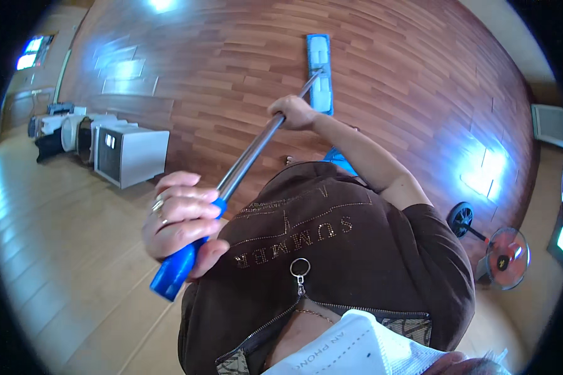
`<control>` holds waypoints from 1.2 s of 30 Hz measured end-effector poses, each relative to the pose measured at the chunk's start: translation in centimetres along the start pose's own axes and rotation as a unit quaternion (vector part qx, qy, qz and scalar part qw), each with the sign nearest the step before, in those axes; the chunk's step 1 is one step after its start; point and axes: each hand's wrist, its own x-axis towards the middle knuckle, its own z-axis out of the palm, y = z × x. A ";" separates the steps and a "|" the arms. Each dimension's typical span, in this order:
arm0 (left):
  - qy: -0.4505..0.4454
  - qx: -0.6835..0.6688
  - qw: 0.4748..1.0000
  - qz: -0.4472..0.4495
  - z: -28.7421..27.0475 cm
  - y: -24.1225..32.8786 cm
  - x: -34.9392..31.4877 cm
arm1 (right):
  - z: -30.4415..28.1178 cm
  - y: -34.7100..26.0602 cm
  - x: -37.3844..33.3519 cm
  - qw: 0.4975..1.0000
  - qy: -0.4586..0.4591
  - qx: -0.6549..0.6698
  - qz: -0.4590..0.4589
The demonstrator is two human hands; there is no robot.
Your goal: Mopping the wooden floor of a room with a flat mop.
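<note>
A flat mop slants across the view, its metal pole running from my chest out to the floor. My left hand, a ring on one finger, is wrapped round the blue grip at the pole's near end. Farther along, my right hand is closed round the pole, with the forearm reaching over from the right. The long mop head, light blue with pale pads on top, lies flat on the wood-patterned floor beyond my feet. The palm sides of both hands are hidden.
A white box-shaped unit with a dark front stands on the left, several other items beside it. To the right is a standing fan with reddish blades and a round black base. Bright light reflects off the floor on both sides.
</note>
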 end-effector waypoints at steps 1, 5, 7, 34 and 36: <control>0.011 0.010 1.000 -0.002 -1.0 1.3 -0.9 | 1.1 -1.9 0.7 1.000 -0.027 0.000 -0.013; 0.114 0.078 0.990 -0.019 -2.7 6.7 -3.3 | 4.8 -8.1 1.7 0.992 -0.115 0.023 -0.048; 0.119 0.080 0.989 -0.023 -3.1 8.7 -4.6 | 5.8 -10.3 0.7 0.984 -0.158 0.047 -0.063; -0.103 -0.278 0.952 0.068 21.3 5.9 9.6 | -12.0 4.4 -33.5 0.975 0.057 -0.081 0.199; -0.090 -0.334 0.938 0.034 23.9 5.6 10.3 | -12.4 5.1 -36.7 0.961 0.095 -0.088 0.245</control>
